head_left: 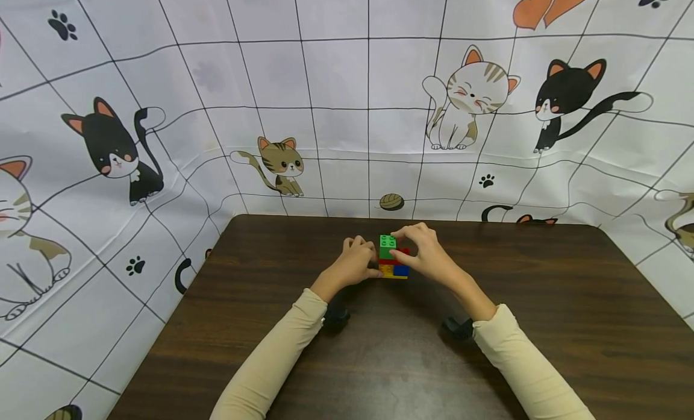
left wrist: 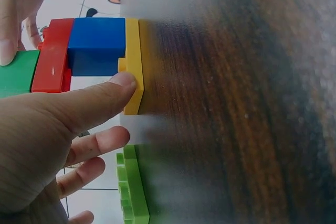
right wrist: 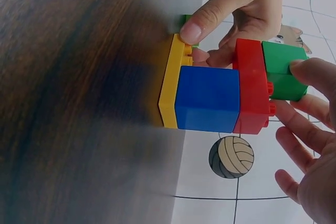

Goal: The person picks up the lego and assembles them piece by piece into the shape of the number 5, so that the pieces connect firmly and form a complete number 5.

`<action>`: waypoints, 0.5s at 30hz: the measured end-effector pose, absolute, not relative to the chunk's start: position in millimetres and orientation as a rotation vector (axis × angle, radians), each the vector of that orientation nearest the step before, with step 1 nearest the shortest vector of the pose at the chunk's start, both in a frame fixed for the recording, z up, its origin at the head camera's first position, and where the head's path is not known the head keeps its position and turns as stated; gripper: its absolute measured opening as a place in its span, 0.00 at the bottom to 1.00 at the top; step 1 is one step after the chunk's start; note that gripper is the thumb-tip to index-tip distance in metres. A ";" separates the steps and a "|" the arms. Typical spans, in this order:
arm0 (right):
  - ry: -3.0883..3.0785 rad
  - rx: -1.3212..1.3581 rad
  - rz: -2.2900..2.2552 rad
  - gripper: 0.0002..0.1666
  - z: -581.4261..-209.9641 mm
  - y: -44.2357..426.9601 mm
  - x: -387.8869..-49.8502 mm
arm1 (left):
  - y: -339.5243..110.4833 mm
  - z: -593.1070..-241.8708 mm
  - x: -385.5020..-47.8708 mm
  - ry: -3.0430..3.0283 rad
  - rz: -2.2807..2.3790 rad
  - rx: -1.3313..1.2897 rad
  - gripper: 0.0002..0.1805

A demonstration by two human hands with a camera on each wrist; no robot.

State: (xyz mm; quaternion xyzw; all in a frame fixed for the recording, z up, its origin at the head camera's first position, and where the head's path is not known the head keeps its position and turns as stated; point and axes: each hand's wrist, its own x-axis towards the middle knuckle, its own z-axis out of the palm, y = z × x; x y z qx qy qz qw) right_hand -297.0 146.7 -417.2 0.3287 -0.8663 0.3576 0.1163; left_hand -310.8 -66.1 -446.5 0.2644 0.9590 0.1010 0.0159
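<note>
A small stack of toy building bricks stands far back on the table. Its yellow plate (left wrist: 134, 66) lies at the bottom, with a blue brick (right wrist: 207, 98) on its right part. Above the blue one sits a red brick (right wrist: 251, 87), overhanging to the left. A green brick (head_left: 387, 245) is on the red brick's left end. My right hand (head_left: 431, 257) pinches that green brick between thumb and fingers. With its thumb, my left hand (head_left: 352, 263) presses the plate's left end; its other fingers are bent and spread apart from the thumb.
A lime-green studded plate (left wrist: 131, 182) rests on the table beyond my left fingers, hidden in the head view. The brown wooden table (head_left: 396, 372) ends just behind the stack. Behind it hangs a white cat-patterned sheet (head_left: 336, 131). Dark devices sit by both wrists.
</note>
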 end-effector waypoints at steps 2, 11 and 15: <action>-2.548 0.955 1.047 0.19 -416.9 146.5 -297.1 | -66.3 -446.6 -310.9 2.980 0.321 0.818 0.19; -2.573 0.940 1.029 0.19 -415.3 147.4 -296.3 | -66.4 -448.7 -311.1 2.980 0.359 0.803 0.19; -2.569 0.956 1.030 0.19 -415.0 148.0 -297.6 | -66.8 -449.0 -312.4 2.983 0.367 0.795 0.19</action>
